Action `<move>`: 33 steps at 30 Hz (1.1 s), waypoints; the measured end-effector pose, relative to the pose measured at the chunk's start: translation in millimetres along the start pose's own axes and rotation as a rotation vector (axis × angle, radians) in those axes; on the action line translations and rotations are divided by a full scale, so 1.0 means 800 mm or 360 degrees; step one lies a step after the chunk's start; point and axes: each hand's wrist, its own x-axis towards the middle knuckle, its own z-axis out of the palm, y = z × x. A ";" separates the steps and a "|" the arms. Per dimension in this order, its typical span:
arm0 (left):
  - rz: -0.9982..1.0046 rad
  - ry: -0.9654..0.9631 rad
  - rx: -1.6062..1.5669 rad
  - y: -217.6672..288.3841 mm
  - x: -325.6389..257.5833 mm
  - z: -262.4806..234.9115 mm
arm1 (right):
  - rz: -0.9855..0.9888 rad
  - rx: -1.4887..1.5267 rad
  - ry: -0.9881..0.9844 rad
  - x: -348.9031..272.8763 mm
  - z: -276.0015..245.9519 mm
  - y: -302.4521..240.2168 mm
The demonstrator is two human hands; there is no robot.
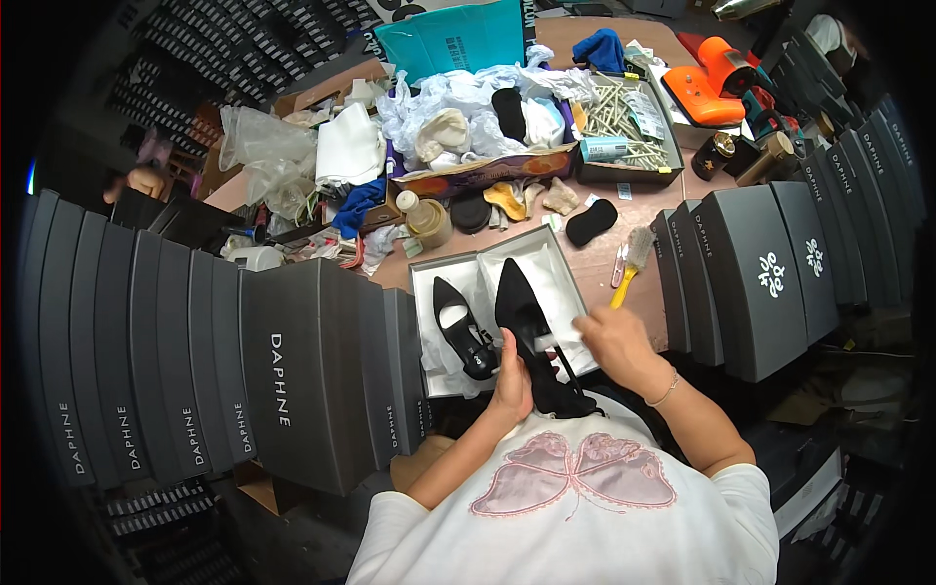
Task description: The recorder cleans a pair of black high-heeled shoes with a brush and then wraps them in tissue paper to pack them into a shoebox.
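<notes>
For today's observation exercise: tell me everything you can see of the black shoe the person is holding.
The black shoe is a pointed-toe pump of matte, suede-like material, its toe aimed away from the person over the open white box. The left hand grips its heel end from the side; the right hand presses a small white piece against its upper. Thin straps hang at the heel. Its heel is hidden.

An open white shoebox point(487, 268) is set at table centre. Dark grey lidded shoeboxes are stacked on edge at left point(195, 361) and at right point(756, 278). A teal paper bag point(453, 39) is propped behind. A small tube-filled carton point(624, 171) is placed right of centre.
</notes>
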 end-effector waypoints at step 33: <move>-0.0063 0.0223 -0.0337 0.027 -0.032 -0.035 | 0.0147 0.0413 -0.0440 0.055 0.134 0.058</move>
